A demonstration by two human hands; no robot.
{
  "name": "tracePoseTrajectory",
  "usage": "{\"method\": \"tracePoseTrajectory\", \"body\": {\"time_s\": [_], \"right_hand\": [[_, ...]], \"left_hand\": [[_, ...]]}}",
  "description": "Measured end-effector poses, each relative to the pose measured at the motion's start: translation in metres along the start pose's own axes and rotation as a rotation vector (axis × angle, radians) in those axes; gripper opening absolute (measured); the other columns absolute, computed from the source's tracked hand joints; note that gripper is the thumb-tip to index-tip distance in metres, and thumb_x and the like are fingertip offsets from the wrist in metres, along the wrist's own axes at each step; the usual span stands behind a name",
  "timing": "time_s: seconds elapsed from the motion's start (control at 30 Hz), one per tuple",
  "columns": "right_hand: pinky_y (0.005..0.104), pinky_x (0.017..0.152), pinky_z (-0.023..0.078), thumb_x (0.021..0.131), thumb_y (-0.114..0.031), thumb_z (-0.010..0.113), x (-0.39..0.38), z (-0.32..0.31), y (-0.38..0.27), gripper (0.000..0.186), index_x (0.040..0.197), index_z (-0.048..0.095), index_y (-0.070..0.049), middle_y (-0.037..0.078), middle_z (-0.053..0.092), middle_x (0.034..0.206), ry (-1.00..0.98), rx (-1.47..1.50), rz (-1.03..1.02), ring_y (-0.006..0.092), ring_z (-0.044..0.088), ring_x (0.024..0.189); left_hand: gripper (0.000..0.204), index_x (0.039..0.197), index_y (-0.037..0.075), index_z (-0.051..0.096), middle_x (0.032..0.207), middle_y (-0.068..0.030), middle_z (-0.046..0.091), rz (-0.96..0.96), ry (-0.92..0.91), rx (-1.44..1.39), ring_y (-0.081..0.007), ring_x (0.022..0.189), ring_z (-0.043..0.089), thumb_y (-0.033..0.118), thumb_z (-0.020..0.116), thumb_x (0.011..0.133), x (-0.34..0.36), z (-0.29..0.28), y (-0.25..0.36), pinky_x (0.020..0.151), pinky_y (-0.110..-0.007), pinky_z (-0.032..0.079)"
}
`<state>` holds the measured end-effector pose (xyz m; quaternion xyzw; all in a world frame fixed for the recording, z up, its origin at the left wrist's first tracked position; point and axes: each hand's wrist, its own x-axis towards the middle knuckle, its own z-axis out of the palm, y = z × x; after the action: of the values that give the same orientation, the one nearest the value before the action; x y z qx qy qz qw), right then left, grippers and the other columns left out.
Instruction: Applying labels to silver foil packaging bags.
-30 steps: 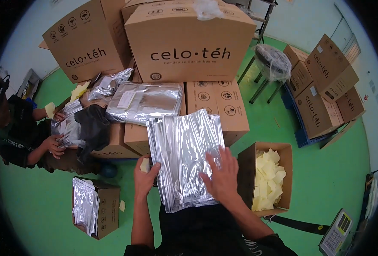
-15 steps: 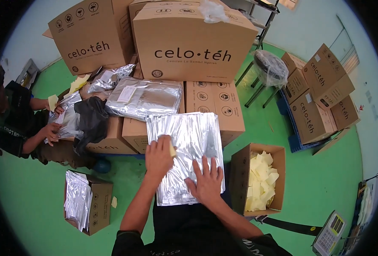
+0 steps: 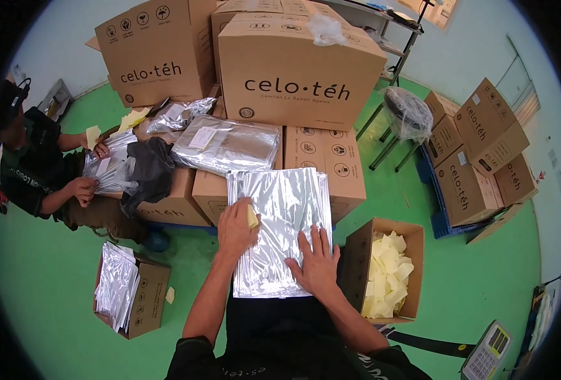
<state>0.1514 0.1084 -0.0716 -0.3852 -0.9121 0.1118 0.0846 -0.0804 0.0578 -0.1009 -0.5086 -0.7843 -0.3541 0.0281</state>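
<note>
A stack of silver foil pouches (image 3: 279, 209) lies before me, its far end against the cartons and its near end over my lap. My left hand (image 3: 236, 229) rests on the stack's left side, fingers curled around a small pale-yellow paper piece (image 3: 252, 217). On the right edge my right hand (image 3: 318, 265) lies with fingers stretched out and thumb apart, pressing the top pouch. The pouch edges are slightly offset at the right, showing several layers.
Right of my knees stands a carton (image 3: 417, 272) of yellow paper pieces; at lower left, a carton (image 3: 149, 297) of foil pouches. A wrapped foil bundle (image 3: 236, 142) lies on cartons ahead. A co-worker (image 3: 33, 158) handles pouches at left. A plastic-covered stool (image 3: 407, 114) and scale (image 3: 488, 354) are right.
My right hand has shifted toward the stack's right edge, its fingers closer together. The left hand stays on the left side with the paper piece. The whole view has shifted a little.
</note>
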Motion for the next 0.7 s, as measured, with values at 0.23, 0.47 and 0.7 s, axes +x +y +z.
{"method": "tracePoseTrajectory", "body": {"time_s": [0.23, 0.47, 0.7], "right_hand": [[0.0614, 0.112, 0.026, 0.084, -0.037, 0.075, 0.000, -0.044, 0.000, 0.072, 0.142, 0.047, -0.004, 0.022, 0.038, 0.152, -0.009, 0.213, -0.147, 0.0412, 0.031, 0.144], [0.0532, 0.113, 0.030, 0.065, -0.032, 0.090, 0.022, -0.092, -0.030, 0.104, 0.148, 0.034, -0.003, 0.021, 0.039, 0.149, 0.098, 0.286, -0.570, 0.0386, 0.038, 0.139], [0.0521, 0.113, 0.031, 0.057, -0.028, 0.091, 0.024, -0.088, -0.028, 0.109, 0.146, 0.035, -0.002, 0.016, 0.049, 0.138, -0.037, 0.307, -0.543, 0.0335, 0.047, 0.129]], "left_hand": [[0.060, 0.133, -0.002, 0.049, 0.106, -0.0179, 0.063, -0.024, 0.038, 0.008, -0.0324, 0.097, 0.062, 0.007, 0.071, 0.079, 0.002, -0.054, 0.052, 0.085, -0.042, 0.050], [0.043, 0.128, 0.000, 0.054, 0.100, -0.0069, 0.064, -0.753, -0.546, -1.614, -0.0170, 0.090, 0.066, -0.001, 0.058, 0.085, -0.022, -0.070, 0.093, 0.080, -0.031, 0.054], [0.050, 0.135, 0.001, 0.050, 0.122, -0.0135, 0.062, -0.856, -0.682, -1.547, -0.0261, 0.109, 0.065, 0.001, 0.059, 0.086, -0.031, -0.049, 0.090, 0.092, -0.039, 0.055]]}}
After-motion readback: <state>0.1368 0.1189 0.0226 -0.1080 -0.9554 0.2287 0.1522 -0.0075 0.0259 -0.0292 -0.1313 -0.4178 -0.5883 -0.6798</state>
